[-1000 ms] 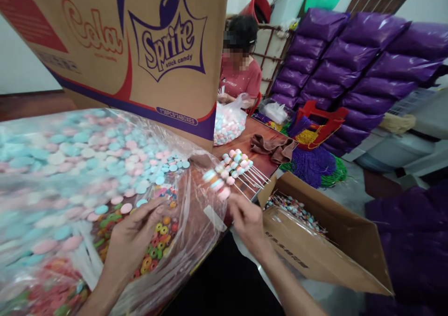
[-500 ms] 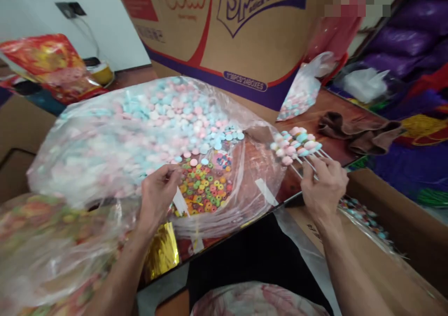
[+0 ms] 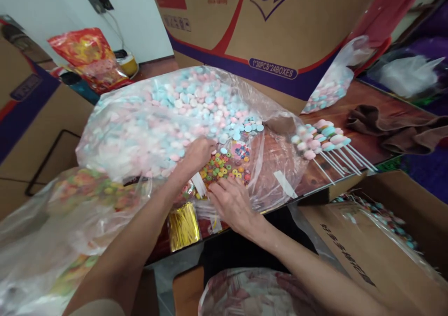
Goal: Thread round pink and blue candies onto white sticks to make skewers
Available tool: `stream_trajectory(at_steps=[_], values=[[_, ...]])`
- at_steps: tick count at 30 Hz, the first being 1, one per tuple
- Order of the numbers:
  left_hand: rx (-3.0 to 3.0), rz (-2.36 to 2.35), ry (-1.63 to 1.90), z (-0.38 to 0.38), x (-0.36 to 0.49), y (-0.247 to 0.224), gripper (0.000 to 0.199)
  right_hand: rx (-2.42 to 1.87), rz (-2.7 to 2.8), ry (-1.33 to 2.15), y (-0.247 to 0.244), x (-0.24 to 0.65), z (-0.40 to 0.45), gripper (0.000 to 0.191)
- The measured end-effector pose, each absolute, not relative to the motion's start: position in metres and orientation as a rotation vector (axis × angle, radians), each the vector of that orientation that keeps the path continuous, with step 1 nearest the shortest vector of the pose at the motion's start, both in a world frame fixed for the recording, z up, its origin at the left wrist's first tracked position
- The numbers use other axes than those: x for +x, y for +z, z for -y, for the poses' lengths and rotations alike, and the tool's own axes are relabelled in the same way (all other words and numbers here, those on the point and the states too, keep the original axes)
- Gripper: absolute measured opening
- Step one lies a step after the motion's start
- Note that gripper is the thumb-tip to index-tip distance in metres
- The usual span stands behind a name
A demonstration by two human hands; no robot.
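Note:
My left hand (image 3: 200, 156) is closed at the front edge of a heap of pastel pink, blue and white candies (image 3: 206, 103) in a clear plastic bag; what its fingertips pinch is hidden. Just below and to the right, my right hand (image 3: 233, 204) lies low over colourful ring-shaped pieces (image 3: 224, 166), fingers apart and nothing visible in them. White sticks (image 3: 199, 185) lie between the two hands. To the right, a bunch of candy skewers (image 3: 324, 138) rests on the table, white sticks pointing toward the front edge.
Behind stands a large printed carton (image 3: 224, 54). Gold twist ties (image 3: 184, 227) lie at the table's front edge. A bag of coloured rings (image 3: 87, 199) sits at left. A small candy bag (image 3: 329, 92), a brown cloth (image 3: 385, 127) and an open box (image 3: 350, 241) are at right.
My right hand has let go of the candy skewers, which now lie on the table, and has moved left to the rings. The view has shifted left.

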State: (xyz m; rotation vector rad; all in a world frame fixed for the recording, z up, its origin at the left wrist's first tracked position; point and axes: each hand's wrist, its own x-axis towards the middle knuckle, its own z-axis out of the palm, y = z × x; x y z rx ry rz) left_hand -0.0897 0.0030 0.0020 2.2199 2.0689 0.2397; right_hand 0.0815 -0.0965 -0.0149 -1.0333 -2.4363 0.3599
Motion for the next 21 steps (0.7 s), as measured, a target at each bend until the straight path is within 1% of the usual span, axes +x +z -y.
stream_trajectory(at_steps=[3, 6, 8, 11, 14, 17, 21], values=[[2.247, -1.993, 0.146, -0.008, -0.089, 0.001, 0.02, -1.186, 2.482, 0.342, -0.012, 0.055, 0.106, 0.008], [2.222, -1.948, 0.202, -0.002, -0.093, 0.001, 0.021, -1.253, 2.518, 0.41, -0.008, 0.045, 0.106, 0.015], [2.154, -1.947, 0.332, 0.003, -0.098, 0.001, 0.023, -1.284, 2.513, 0.558, -0.004, 0.047, 0.103, 0.016], [1.984, -2.008, 0.622, 0.01, -0.106, 0.001, 0.025, -1.307, 2.487, 0.742, 0.002, 0.053, 0.098, 0.016], [1.778, -1.964, 0.781, 0.012, -0.112, 0.001, 0.028, -1.295, 2.506, 0.727, 0.003, 0.054, 0.098, 0.015], [1.639, -1.858, 0.851, 0.013, -0.111, 0.003, 0.028, -1.27, 2.576, 0.684, 0.003, 0.05, 0.101, 0.022], [1.5, -1.665, 0.974, 0.01, -0.099, 0.009, 0.032, -1.323, 2.573, 0.782, 0.009, 0.05, 0.099, 0.027]])
